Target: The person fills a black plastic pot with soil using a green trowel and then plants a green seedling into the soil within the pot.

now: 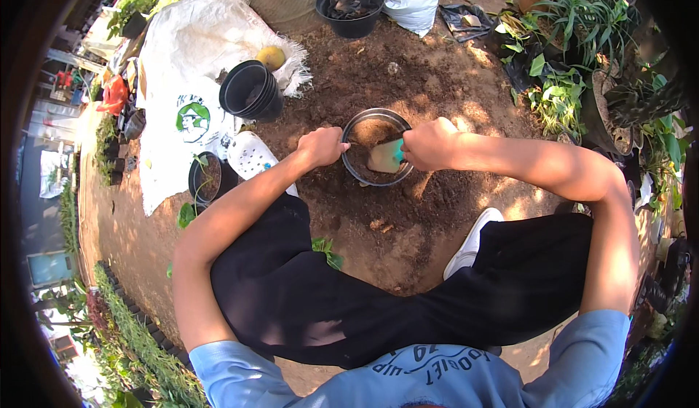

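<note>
Here, the person's left hand (320,147) is at the left side of a round, dark plastic pot (362,178), its grip closed on the rim with the fingers curled and the thumb tip over the edge. The right hand (429,144) has its grip wrapped tightly around a small trowel with a pale flat blade and a turquoise upper part (382,157) — the blade reaches down inside the pot, near its right wall, against loose brown soil (370,129). The pot is between the person's two feet, over dark brown, crumbly ground (328,204). Up and to the left, a stack of black plastic pots (251,91) leans beside a round yellowish fruit (271,58) at the edge of a white woven sack (193,51); nearer the left shoe (250,153) — white, with small holes — is a black pot holding a green-leaved plant (210,177).
</note>
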The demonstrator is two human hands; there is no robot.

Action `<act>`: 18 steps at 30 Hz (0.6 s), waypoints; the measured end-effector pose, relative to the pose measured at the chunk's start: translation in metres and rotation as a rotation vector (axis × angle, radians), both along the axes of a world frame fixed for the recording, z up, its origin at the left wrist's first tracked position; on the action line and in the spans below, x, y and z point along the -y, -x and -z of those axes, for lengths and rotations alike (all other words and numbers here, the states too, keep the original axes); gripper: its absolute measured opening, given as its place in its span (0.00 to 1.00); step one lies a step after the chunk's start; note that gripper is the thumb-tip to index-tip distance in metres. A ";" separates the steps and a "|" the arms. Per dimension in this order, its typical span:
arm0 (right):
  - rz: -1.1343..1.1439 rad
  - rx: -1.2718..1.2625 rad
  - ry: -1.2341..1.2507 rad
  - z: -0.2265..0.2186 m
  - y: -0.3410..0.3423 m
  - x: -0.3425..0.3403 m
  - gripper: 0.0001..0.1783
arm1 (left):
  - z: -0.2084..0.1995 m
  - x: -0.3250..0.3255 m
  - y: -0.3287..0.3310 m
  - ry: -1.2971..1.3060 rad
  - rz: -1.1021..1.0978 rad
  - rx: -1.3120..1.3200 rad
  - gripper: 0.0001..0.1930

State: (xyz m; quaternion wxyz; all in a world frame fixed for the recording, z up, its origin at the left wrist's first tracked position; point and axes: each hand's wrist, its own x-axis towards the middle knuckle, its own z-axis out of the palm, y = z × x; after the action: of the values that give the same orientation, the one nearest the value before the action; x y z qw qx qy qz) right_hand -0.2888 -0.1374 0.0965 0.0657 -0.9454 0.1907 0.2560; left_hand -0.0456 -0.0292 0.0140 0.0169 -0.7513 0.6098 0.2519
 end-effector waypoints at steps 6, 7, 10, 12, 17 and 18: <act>-0.173 0.140 0.201 -0.025 -0.008 0.011 0.10 | 0.002 -0.006 -0.006 -0.005 -0.025 0.005 0.20; -0.196 0.169 0.216 -0.023 -0.009 0.010 0.10 | 0.002 -0.006 -0.008 -0.016 -0.028 0.003 0.20; -0.267 0.233 0.208 0.008 -0.005 0.010 0.10 | 0.000 -0.006 -0.004 0.027 -0.011 0.023 0.20; -0.136 0.228 0.136 0.033 0.003 0.011 0.10 | 0.001 -0.002 -0.002 0.038 0.001 0.017 0.20; -0.287 0.258 0.386 0.005 -0.007 0.029 0.06 | -0.001 -0.006 -0.004 0.018 -0.024 0.007 0.20; -0.327 0.250 0.380 -0.013 -0.013 0.020 0.06 | -0.001 -0.006 -0.005 0.014 -0.025 0.010 0.20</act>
State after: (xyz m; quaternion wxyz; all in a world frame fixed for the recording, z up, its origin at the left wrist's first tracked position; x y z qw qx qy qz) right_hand -0.2762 -0.1575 0.1098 -0.1318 -0.9832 0.0707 0.1042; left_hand -0.0407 -0.0234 0.0152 0.0115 -0.7602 0.6020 0.2441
